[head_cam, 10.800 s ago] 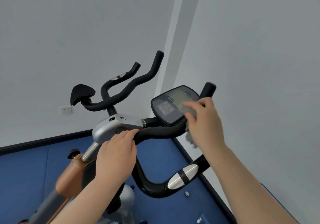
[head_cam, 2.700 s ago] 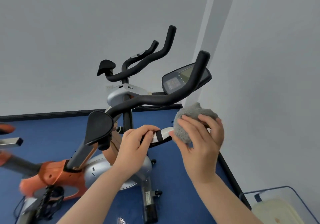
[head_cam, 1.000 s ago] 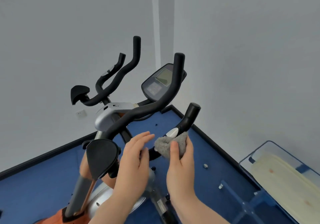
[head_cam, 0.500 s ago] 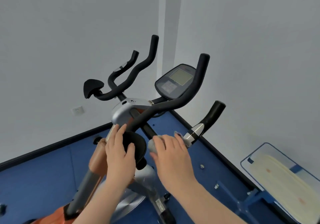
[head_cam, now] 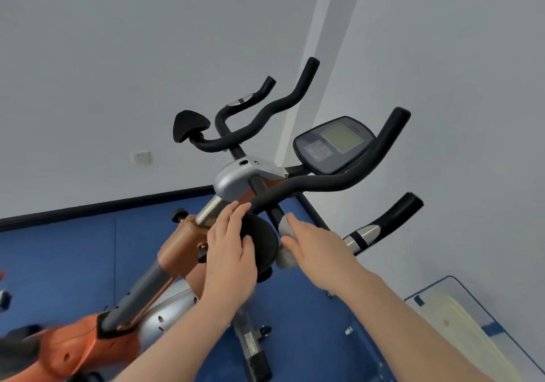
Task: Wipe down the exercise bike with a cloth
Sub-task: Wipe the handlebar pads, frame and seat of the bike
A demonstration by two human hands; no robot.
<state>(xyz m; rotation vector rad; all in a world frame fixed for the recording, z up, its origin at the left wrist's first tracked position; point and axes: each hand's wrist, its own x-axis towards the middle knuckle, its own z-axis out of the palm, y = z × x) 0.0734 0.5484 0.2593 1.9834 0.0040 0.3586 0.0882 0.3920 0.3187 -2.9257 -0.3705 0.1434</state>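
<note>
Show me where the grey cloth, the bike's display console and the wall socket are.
grey cloth [head_cam: 285, 228]: head view, on the upper fold showing beside the right hand.
display console [head_cam: 342, 138]: head view, on its pale screen.
wall socket [head_cam: 142, 157]: head view, on the faceplate's middle.

Both hands on the bike [head_cam: 250, 175], right hand [head_cam: 318, 243] gripping cloth [head_cam: 285, 228]

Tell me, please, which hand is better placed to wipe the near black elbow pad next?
Right, probably. The right hand already holds the grey cloth beside the elbow pad, while the left hand rests flat on the pad without cloth.
</note>
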